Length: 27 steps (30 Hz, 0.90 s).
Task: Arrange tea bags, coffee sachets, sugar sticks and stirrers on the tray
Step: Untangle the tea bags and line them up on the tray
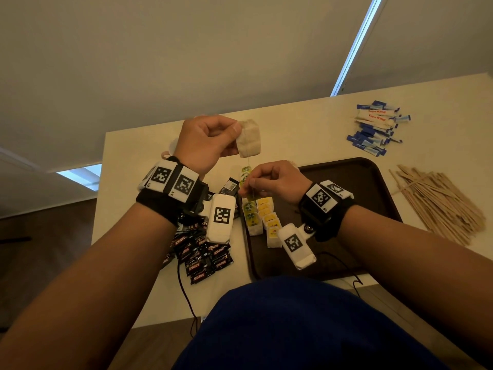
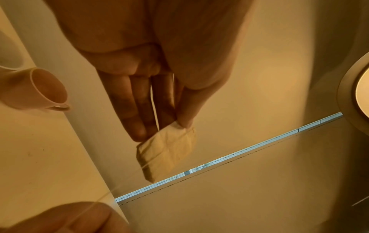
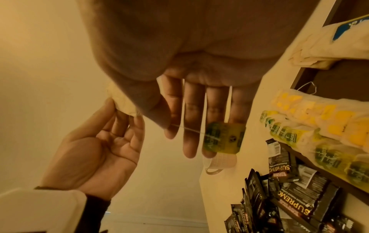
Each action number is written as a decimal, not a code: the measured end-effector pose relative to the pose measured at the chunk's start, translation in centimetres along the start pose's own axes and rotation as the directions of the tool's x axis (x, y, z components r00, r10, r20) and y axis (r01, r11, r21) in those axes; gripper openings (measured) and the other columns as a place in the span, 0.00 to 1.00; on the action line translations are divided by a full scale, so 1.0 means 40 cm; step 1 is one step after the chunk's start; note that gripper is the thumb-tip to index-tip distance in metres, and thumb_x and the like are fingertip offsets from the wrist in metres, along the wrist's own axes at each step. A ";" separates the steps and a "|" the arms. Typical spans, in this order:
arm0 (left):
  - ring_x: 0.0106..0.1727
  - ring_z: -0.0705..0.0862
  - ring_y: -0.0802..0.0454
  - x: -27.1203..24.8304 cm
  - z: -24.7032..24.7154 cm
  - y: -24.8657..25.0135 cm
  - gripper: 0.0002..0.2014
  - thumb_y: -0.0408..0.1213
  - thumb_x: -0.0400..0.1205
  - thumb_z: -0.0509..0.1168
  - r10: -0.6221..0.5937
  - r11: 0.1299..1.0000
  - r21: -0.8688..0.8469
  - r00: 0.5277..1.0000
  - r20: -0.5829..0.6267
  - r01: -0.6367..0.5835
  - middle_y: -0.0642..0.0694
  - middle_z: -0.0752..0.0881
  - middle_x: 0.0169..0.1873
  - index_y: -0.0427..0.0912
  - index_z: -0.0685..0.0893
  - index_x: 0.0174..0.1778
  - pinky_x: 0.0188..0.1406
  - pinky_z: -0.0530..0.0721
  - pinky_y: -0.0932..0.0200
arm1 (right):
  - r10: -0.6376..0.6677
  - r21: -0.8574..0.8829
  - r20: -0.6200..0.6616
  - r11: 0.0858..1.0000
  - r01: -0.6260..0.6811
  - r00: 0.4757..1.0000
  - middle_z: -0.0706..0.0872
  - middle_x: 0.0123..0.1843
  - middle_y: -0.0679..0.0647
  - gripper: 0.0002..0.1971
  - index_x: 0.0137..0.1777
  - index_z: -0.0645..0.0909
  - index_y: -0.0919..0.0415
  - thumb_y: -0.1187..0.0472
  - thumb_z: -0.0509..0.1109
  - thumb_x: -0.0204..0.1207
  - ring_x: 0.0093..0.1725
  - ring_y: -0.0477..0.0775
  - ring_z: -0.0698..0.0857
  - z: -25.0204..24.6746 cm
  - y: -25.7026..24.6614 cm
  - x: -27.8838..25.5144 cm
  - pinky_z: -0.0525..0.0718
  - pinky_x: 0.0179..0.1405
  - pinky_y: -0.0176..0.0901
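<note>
so my left hand (image 1: pixel 206 141) pinches the pale square paper tea bag (image 1: pixel 248 138) up at 12 o'clock while my right hand (image 1: pixel 272 181) pinches its thin string by the green tag (image 3: pixel 223 138), probably untangling it before it joins the rows on the dark brown plastic tray (image 1: pixel 354 182) at 3 o'clock

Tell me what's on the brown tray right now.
On the brown tray, two rows of tea bags: green-tagged ones and yellow-tagged ones. The right hand and wrist gear cover part of the tray, so anything beneath them is hidden.
</note>
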<state>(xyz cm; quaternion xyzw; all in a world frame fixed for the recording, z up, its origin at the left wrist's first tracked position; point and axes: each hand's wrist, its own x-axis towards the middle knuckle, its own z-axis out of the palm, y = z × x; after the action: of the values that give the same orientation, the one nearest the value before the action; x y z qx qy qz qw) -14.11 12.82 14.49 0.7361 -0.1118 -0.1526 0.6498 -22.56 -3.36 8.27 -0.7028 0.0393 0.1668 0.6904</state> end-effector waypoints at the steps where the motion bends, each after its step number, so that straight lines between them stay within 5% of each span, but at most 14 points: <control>1: 0.45 0.92 0.44 0.000 0.000 0.001 0.08 0.30 0.82 0.70 -0.002 1.000 0.001 1.000 0.000 0.002 0.52 0.93 0.39 0.46 0.89 0.41 0.48 0.91 0.45 | 0.009 0.004 0.017 1.000 -0.009 1.000 0.89 0.52 0.71 0.08 0.54 0.82 0.78 0.72 0.65 0.81 0.50 0.57 0.90 -0.001 0.002 -0.002 0.87 0.51 0.49; 8: 0.48 0.92 0.44 0.003 -0.008 0.006 0.05 0.31 0.83 0.69 -0.022 1.000 -0.018 1.000 -0.002 0.022 0.49 0.93 0.43 0.45 0.89 0.45 0.49 0.90 0.45 | 0.102 0.047 0.079 0.993 -0.106 0.992 0.87 0.55 0.74 0.15 0.55 0.82 0.69 0.82 0.58 0.79 0.45 0.53 0.91 -0.005 0.028 -0.014 0.90 0.47 0.43; 14: 0.42 0.92 0.47 -0.008 -0.004 0.011 0.06 0.31 0.83 0.69 -0.017 1.000 -0.023 1.000 0.014 0.017 0.50 0.93 0.40 0.44 0.89 0.43 0.44 0.90 0.50 | 0.048 -0.079 -0.129 0.995 -0.059 0.990 0.88 0.28 0.49 0.06 0.52 0.82 0.72 0.75 0.65 0.81 0.39 0.52 0.91 -0.014 0.046 -0.002 0.91 0.43 0.43; 18: 0.38 0.91 0.51 -0.023 0.000 0.007 0.06 0.28 0.84 0.67 -0.020 1.000 0.000 0.997 0.075 0.020 0.54 0.92 0.36 0.41 0.87 0.44 0.41 0.90 0.52 | -0.084 -0.384 -0.297 0.923 -0.038 0.951 0.90 0.36 0.51 0.04 0.47 0.90 0.56 0.64 0.74 0.77 0.33 0.46 0.86 -0.045 0.027 0.025 0.84 0.35 0.38; 21: 0.37 0.91 0.55 -0.043 0.009 -0.002 0.06 0.28 0.84 0.66 -0.063 0.998 -0.003 0.991 0.121 0.064 0.52 0.92 0.34 0.41 0.87 0.45 0.37 0.89 0.58 | -0.083 -0.286 -0.347 0.958 -0.021 0.934 0.86 0.26 0.48 0.05 0.48 0.89 0.66 0.67 0.71 0.79 0.23 0.40 0.81 -0.054 -0.017 0.033 0.78 0.25 0.33; 24: 0.38 0.91 0.54 -0.057 0.014 -0.020 0.05 0.29 0.83 0.67 -0.103 0.995 0.011 0.982 0.160 0.103 0.50 0.92 0.35 0.40 0.87 0.46 0.39 0.91 0.55 | -0.088 -0.116 -0.365 0.992 0.048 0.927 0.90 0.30 0.53 0.08 0.42 0.89 0.69 0.66 0.71 0.79 0.29 0.49 0.88 -0.060 -0.061 0.038 0.88 0.33 0.40; 27: 0.40 0.92 0.51 -0.068 0.017 -0.042 0.04 0.31 0.83 0.68 -0.128 0.991 0.053 0.976 0.178 0.120 0.48 0.93 0.37 0.41 0.88 0.48 0.41 0.91 0.52 | -0.184 -0.187 -0.361 0.975 0.123 0.914 0.92 0.41 0.60 0.06 0.49 0.90 0.67 0.66 0.73 0.78 0.37 0.56 0.91 -0.065 -0.087 0.041 0.91 0.40 0.47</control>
<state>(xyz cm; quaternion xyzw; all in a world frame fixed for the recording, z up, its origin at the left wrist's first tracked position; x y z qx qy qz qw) -16.93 13.39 12.97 0.7384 -0.1273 -0.2568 0.6105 -19.57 -5.46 11.12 -0.7758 0.1018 -0.0232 0.6223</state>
